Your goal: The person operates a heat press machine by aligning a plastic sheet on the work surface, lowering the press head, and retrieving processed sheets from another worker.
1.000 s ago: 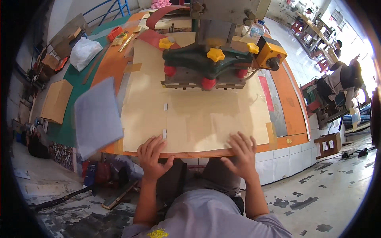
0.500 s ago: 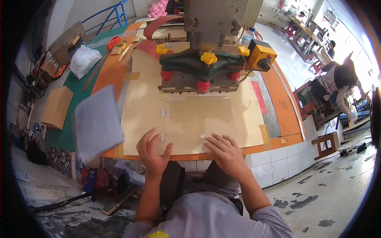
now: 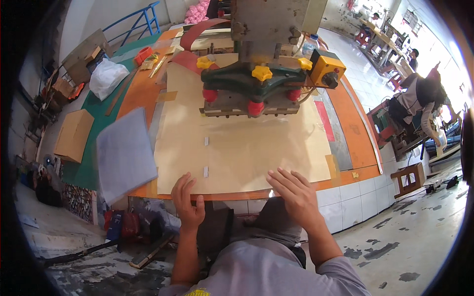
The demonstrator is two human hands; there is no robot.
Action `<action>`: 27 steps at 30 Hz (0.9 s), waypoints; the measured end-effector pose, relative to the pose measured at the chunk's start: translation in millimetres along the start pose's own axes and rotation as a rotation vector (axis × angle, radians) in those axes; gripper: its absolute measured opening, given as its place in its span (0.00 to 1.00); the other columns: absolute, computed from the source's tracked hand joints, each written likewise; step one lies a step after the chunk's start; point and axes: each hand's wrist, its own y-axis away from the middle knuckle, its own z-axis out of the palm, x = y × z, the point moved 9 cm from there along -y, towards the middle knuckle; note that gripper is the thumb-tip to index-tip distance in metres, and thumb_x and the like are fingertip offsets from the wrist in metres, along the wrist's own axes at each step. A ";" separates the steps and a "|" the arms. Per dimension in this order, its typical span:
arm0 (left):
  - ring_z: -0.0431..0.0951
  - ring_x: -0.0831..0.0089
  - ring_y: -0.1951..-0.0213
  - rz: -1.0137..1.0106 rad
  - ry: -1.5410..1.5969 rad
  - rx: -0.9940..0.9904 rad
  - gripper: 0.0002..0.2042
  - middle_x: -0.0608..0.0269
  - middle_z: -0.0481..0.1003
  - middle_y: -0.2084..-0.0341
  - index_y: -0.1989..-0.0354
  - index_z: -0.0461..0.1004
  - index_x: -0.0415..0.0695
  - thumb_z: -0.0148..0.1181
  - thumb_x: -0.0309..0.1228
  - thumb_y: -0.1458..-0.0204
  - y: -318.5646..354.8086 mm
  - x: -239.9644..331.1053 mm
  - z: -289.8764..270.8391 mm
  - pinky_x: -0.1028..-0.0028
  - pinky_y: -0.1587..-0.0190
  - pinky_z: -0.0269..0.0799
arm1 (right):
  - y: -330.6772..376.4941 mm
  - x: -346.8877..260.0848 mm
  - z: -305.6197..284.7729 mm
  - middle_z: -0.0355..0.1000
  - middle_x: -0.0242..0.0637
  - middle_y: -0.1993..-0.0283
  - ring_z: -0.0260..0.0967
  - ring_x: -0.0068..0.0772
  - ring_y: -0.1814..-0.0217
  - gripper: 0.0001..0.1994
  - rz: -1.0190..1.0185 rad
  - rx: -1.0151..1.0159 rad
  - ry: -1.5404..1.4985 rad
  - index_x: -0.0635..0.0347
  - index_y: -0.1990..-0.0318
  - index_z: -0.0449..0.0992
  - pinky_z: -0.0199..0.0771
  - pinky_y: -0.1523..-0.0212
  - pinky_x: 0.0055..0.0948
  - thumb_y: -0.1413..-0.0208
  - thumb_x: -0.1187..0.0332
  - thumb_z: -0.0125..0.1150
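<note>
My left hand [image 3: 186, 203] is at the near edge of the tan board [image 3: 242, 163], its fingers stretched upward and the thumb apart, with nothing visible in it. At the same edge, farther right, my right hand [image 3: 295, 195] stretches its fingers over the board, palm down; its thumb is hidden. A small bright glint [image 3: 271, 194] shows beside that hand, perhaps from clear film, but I cannot make it out. Two small white strips [image 3: 206, 171] mark the board near my left hand. Beyond both hands stands the press head [image 3: 254, 79], with yellow knobs and red feet.
A stack of clear plastic sheets [image 3: 127, 155] overhangs the table on the left. Behind it are a cardboard box [image 3: 74, 135] and a white plastic bag [image 3: 107, 79]. A yellow control box [image 3: 327, 69] is beside the press. Another person [image 3: 419, 101] bends over work at right.
Both hands have drawn back toward me, and my right hand has also shifted right. A faint clear rectangle that lay on the board between them no longer shows there.
</note>
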 end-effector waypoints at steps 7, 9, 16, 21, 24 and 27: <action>0.72 0.48 0.36 0.053 0.122 -0.076 0.19 0.49 0.75 0.39 0.43 0.76 0.39 0.59 0.35 0.39 -25.3 29.6 0.1 0.51 0.34 0.64 | 62.1 10.7 -30.2 0.77 0.30 0.34 0.69 0.38 0.26 0.21 0.083 -0.294 -0.230 0.50 0.42 0.82 0.69 0.31 0.47 0.43 0.75 0.63; 0.73 0.49 0.37 0.083 0.149 -0.148 0.18 0.50 0.75 0.40 0.43 0.77 0.40 0.62 0.33 0.41 -39.5 47.1 10.9 0.51 0.34 0.66 | 80.2 15.5 -34.8 0.78 0.28 0.36 0.69 0.37 0.26 0.19 0.109 -0.342 -0.272 0.49 0.44 0.84 0.69 0.31 0.46 0.43 0.75 0.64; 0.73 0.54 0.38 0.238 0.106 -0.486 0.15 0.56 0.76 0.41 0.46 0.81 0.44 0.65 0.30 0.42 -51.5 96.9 83.8 0.54 0.34 0.66 | 108.9 30.5 -35.0 0.82 0.21 0.42 0.72 0.35 0.28 0.13 0.173 -0.464 -0.374 0.48 0.53 0.87 0.70 0.32 0.44 0.43 0.75 0.66; 0.72 0.56 0.38 0.269 0.048 -0.510 0.12 0.59 0.76 0.41 0.50 0.84 0.48 0.65 0.30 0.42 -44.2 101.0 94.2 0.56 0.35 0.67 | 109.8 38.2 -34.9 0.83 0.22 0.44 0.74 0.36 0.31 0.12 0.205 -0.454 -0.424 0.48 0.53 0.87 0.71 0.33 0.44 0.43 0.75 0.66; 0.73 0.57 0.38 0.274 0.086 -0.501 0.11 0.61 0.77 0.42 0.51 0.85 0.47 0.65 0.30 0.42 -42.7 100.4 94.8 0.56 0.36 0.67 | 110.2 41.2 -35.4 0.84 0.23 0.45 0.75 0.36 0.32 0.12 0.208 -0.436 -0.446 0.50 0.53 0.86 0.72 0.34 0.44 0.43 0.75 0.66; 0.74 0.57 0.39 0.271 0.093 -0.478 0.12 0.62 0.77 0.42 0.50 0.84 0.47 0.66 0.29 0.42 -39.9 97.9 95.2 0.56 0.36 0.67 | 106.3 43.6 -40.2 0.84 0.25 0.47 0.77 0.38 0.34 0.11 0.231 -0.406 -0.463 0.51 0.54 0.87 0.72 0.34 0.44 0.44 0.75 0.67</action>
